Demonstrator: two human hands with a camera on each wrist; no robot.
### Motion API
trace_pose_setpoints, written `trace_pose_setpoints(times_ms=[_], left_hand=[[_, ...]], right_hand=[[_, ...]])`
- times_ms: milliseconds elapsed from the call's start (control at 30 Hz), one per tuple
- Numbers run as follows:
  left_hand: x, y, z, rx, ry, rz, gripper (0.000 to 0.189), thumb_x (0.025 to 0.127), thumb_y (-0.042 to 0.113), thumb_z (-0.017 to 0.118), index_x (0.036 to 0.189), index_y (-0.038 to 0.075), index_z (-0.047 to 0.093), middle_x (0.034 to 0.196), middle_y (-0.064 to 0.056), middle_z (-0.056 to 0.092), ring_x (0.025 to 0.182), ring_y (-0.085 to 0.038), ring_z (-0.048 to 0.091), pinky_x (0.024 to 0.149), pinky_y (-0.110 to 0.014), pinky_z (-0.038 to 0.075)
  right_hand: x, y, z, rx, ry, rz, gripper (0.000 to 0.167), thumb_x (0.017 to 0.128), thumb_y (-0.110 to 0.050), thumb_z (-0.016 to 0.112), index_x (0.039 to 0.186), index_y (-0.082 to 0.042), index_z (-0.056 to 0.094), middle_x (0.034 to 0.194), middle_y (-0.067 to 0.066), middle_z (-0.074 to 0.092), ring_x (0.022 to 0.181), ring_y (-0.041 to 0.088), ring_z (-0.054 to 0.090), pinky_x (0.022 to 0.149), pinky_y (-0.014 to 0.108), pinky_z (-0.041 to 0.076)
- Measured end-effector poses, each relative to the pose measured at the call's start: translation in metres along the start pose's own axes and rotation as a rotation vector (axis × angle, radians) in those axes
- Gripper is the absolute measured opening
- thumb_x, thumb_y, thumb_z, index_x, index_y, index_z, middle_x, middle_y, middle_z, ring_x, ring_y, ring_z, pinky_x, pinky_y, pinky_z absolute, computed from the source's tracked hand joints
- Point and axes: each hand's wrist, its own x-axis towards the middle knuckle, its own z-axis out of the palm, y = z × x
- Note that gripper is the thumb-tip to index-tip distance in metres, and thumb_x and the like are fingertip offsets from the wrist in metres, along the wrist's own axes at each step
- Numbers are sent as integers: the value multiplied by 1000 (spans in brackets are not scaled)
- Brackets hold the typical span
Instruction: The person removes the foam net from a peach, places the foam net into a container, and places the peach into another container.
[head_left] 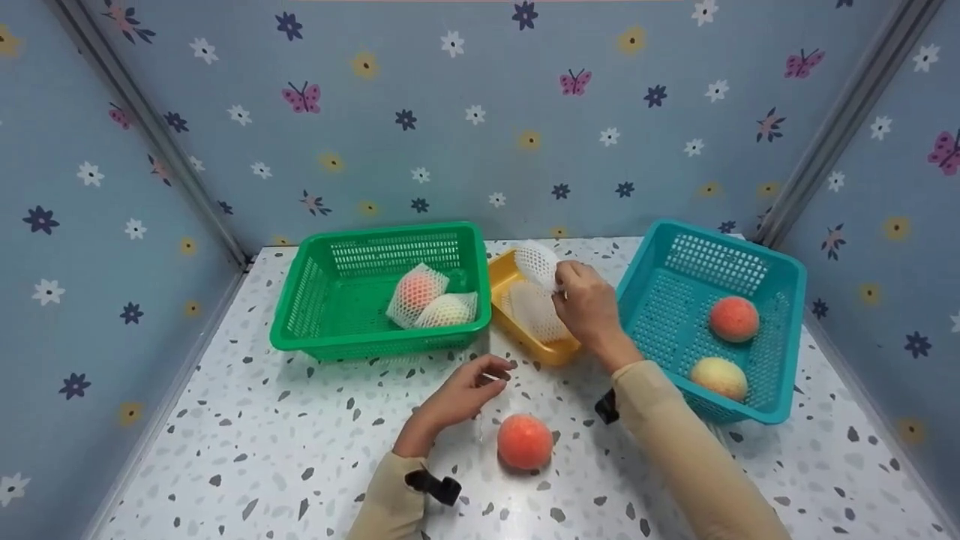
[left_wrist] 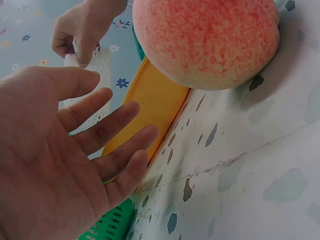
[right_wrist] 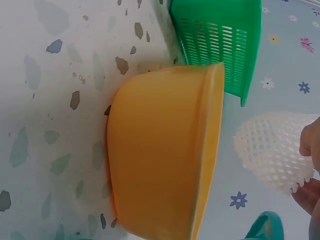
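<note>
Right hand (head_left: 589, 307): pinching a white net (head_left: 535, 264) between thumb and fingers, raised over the far end of the yellow tub (head_left: 556, 352), at 1 o'clock from the loose peach (head_left: 525, 442).
Left hand (head_left: 466, 388): empty, with fingers loosely spread, well apart from the right hand; near the peach at 10 to 11 o'clock, not touching it.
Loose peach: red, unwrapped, resting on the bench (head_left: 247, 450).
Yellow tub: at 12 o'clock from the peach, with more white netting (head_left: 536, 311) inside.
Green basket (head_left: 352, 296): at 10 to 11 o'clock, holding two netted fruits, one reddish (head_left: 417, 291), one pale (head_left: 450, 309).
Blue basket (head_left: 660, 315): at 2 o'clock, holding a bare red fruit (head_left: 734, 319) and a pale yellow one (head_left: 718, 377).
Lifting the net: probably best done one piece at a time, gripped lightly at the edge, raised fully clear of the rim; likely soft and easily crumpled.
Spare hand: best kept close to the peach, round and likely to roll if bumped.
</note>
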Motion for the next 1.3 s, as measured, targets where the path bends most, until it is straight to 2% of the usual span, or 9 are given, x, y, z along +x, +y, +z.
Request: trace_pose_setpoints(times_ms=[233, 367, 533, 767, 867, 967, 1067, 1133, 1300], left_hand=[[-5, 0, 1, -5, 4, -8, 29, 100, 13, 54, 127, 3, 56, 120, -11, 60, 102, -25, 58, 80, -44, 52], [-5, 0, 2, -13, -1, -9, 29, 100, 14, 54, 127, 3, 56, 121, -13, 60, 102, -24, 58, 80, -47, 52], [-5, 1, 3, -19, 0, -36, 29, 100, 16, 55, 127, 6, 57, 120, -8, 60, 102, -22, 58, 76, -50, 53], [-9, 11, 3, -2, 1, -11, 25, 100, 9, 53, 125, 7, 57, 121, -17, 59, 102, -28, 58, 68, -47, 52], [-13, 22, 1, -9, -2, -18, 25, 100, 6, 52, 124, 5, 57, 120, -20, 59, 101, -32, 58, 66, -47, 52], [-15, 23, 1, -5, 0, -13, 25, 100, 5, 52, 124, 4, 57, 120, -20, 59, 101, -35, 58, 68, -47, 52], [-13, 15, 1, 17, 8, -3, 25, 100, 8, 52, 124, 6, 57, 119, -16, 60, 104, -32, 58, 76, -44, 52], [-12, 8, 0, 22, 12, -3, 25, 100, 11, 53, 125, 5, 57, 118, -12, 61, 104, -30, 59, 77, -41, 52], [-11, 0, -1, 5, 17, -30, 28, 100, 15, 55, 126, 4, 56, 116, -6, 61, 100, -30, 60, 64, -35, 52]], right_hand=[[-6, 3, 10, -20, -36, -22, 19, 78, 8, 72, 85, -5, 59, 97, 12, 66, 84, 27, 63, 76, 37, 56], [-9, 6, 13, -26, -68, -17, 18, 79, 8, 70, 86, -4, 59, 101, 13, 68, 88, 29, 64, 81, 39, 55], [-12, 9, 14, -34, -91, -24, 15, 81, 7, 70, 88, -3, 61, 108, 15, 68, 95, 31, 65, 83, 42, 54], [-9, 9, 17, -106, -136, -65, 15, 84, 3, 68, 97, 0, 62, 115, 17, 66, 100, 33, 63, 83, 44, 54], [-8, 8, 19, -138, -185, -65, 16, 86, 0, 69, 101, -1, 63, 116, 17, 66, 102, 33, 63, 85, 44, 53], [-7, 6, 20, -161, -250, -63, 16, 88, -1, 68, 102, -2, 63, 114, 16, 66, 101, 32, 63, 86, 43, 53], [-6, 6, 22, -179, -336, -57, 18, 88, -1, 67, 106, -3, 63, 112, 15, 65, 97, 31, 62, 87, 41, 52], [-5, 6, 23, -188, -404, -53, 22, 88, -2, 68, 109, -4, 64, 110, 14, 65, 94, 31, 61, 87, 41, 52], [-5, 6, 24, -188, -583, -38, 30, 87, -3, 69, 116, -5, 62, 104, 13, 63, 89, 29, 57, 85, 40, 52]])
